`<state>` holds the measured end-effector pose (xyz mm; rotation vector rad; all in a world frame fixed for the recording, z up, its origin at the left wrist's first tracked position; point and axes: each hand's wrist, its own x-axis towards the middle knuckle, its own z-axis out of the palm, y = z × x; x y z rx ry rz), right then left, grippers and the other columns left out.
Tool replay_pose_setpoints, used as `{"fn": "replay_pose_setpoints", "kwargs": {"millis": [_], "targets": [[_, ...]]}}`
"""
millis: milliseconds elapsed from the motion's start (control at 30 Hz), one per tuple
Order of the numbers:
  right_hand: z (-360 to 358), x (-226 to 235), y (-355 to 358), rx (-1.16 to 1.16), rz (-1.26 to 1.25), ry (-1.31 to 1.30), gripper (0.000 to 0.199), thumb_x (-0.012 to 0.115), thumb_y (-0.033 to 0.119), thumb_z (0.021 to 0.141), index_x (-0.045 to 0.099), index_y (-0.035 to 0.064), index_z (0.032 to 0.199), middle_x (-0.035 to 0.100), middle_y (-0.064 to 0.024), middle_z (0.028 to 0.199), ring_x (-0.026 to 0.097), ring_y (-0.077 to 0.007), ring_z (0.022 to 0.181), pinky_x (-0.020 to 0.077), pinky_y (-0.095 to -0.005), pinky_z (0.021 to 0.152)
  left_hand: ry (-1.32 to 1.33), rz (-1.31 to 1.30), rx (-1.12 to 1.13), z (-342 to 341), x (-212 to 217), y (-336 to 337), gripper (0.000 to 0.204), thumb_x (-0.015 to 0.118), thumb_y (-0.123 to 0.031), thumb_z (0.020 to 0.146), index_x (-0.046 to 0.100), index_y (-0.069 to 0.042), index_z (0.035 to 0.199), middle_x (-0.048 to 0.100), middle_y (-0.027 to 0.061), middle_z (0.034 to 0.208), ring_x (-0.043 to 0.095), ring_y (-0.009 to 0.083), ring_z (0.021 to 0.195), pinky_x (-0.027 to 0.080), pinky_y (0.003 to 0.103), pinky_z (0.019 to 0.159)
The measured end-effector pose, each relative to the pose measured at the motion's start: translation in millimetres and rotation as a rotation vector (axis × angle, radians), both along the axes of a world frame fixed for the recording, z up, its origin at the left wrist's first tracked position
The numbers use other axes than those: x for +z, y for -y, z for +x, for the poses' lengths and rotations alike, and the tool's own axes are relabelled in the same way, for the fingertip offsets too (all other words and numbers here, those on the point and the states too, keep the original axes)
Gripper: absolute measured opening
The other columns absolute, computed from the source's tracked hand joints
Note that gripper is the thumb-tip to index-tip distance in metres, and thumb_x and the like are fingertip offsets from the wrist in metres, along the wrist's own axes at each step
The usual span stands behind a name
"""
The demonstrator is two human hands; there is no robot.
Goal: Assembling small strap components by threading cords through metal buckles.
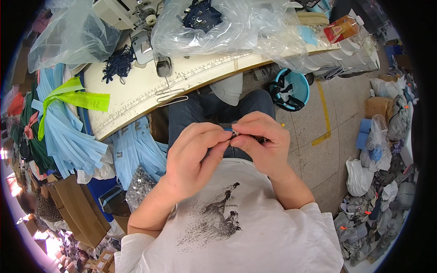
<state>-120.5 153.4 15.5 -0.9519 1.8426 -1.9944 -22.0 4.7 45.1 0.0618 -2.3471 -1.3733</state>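
In front of my chest, both hands meet over a small dark piece with a shiny metal bit (234,133). My left hand (193,152) pinches it from the left, with thumb and fingertips closed together. From the other side my right hand (265,139) grips it between thumb and forefinger, and some of the dark material shows by its curled fingers. My fingers cover most of the piece, so its exact kind cannot be made out. Beyond my hands, a pile of navy straps (119,63) lies on the white sewing table (132,93).
A sewing machine (116,13) stands at the back. Clear plastic bags (246,27) cover part of the table, one holding navy pieces. Light blue fabric strips (68,127) hang at the left. A turquoise basket (296,88) sits on the floor; grey fabric heaps (378,218) lie right.
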Motion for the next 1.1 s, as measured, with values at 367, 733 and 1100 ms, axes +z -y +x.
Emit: {"fn": "replay_pose_setpoints", "kwargs": {"millis": [367, 733, 1100], "targets": [[-3, 2, -2, 0.026, 0.031, -0.101, 0.027, 0.08, 0.001, 0.069, 0.072, 0.0032, 0.095, 0.066, -0.007, 0.085, 0.063, -0.0143, 0.07, 0.0487, -0.023, 0.058, -0.031, -0.08, 0.0, 0, -3, 1, 0.026, 0.071, 0.008, 0.069, 0.062, -0.001, 0.092, 0.062, 0.0109, 0.088, 0.06, 0.0271, 0.076, 0.049, 0.033, 0.067], [-6, 2, 1, 0.058, 0.013, -0.032, 0.025, 0.08, 0.002, 0.069, 0.071, 0.0035, 0.092, 0.067, -0.0072, 0.082, 0.063, -0.0146, 0.07, 0.0479, -0.0234, 0.058, -0.007, -0.074, 0.036, 0, -4, 0, 0.025, 0.07, 0.007, 0.068, 0.062, -0.003, 0.09, 0.064, 0.0088, 0.086, 0.061, 0.0262, 0.076, 0.048, 0.033, 0.066], [-17, 4, -5, 0.16, 0.101, -0.062, 0.022, 0.077, 0.0, 0.072, 0.072, 0.0029, 0.093, 0.068, -0.0078, 0.083, 0.063, -0.0151, 0.07, 0.0474, -0.024, 0.056, -0.032, -0.234, -0.014, -3, -3, 2, 0.022, 0.07, 0.003, 0.069, 0.063, -0.003, 0.089, 0.063, 0.0074, 0.087, 0.059, 0.0256, 0.075, 0.048, 0.034, 0.066]]}}
